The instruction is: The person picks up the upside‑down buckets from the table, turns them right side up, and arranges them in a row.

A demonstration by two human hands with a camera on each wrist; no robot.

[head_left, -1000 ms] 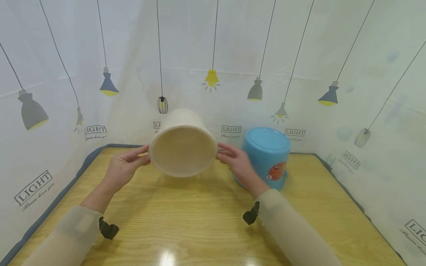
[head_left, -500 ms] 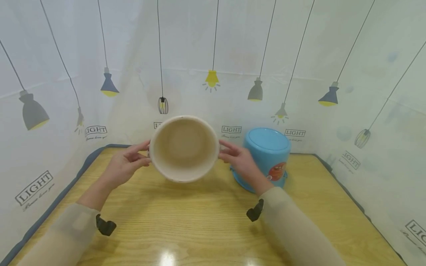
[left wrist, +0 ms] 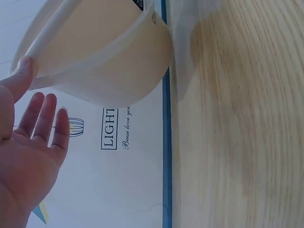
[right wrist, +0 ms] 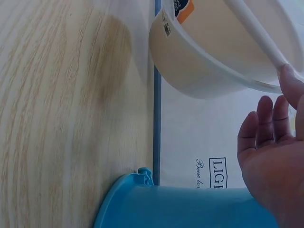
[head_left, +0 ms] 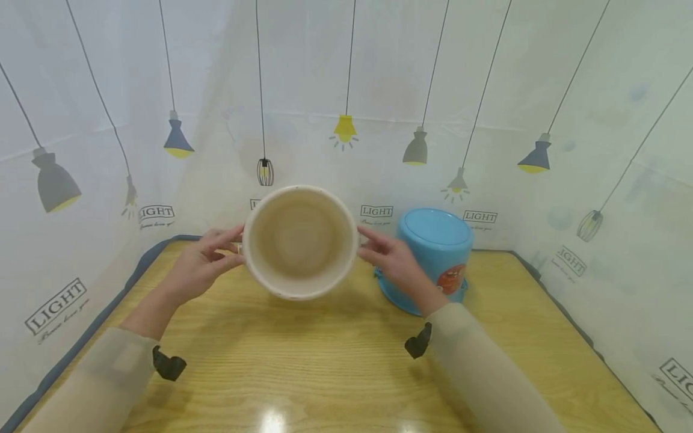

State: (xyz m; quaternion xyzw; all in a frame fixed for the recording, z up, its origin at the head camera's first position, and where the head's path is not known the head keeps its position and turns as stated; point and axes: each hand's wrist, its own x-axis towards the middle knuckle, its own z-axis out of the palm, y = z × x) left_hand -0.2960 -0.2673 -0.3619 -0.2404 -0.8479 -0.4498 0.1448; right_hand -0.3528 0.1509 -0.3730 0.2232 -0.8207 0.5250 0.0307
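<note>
Pinching opposite sides, left hand and right hand are holding a round cream bucket, mouth facing the person.

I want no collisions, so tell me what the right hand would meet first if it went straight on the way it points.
The right hand would meet the cream bucket first, which it holds at one side. The upturned blue bucket looks outside that line, though depth is hard to judge.
</note>
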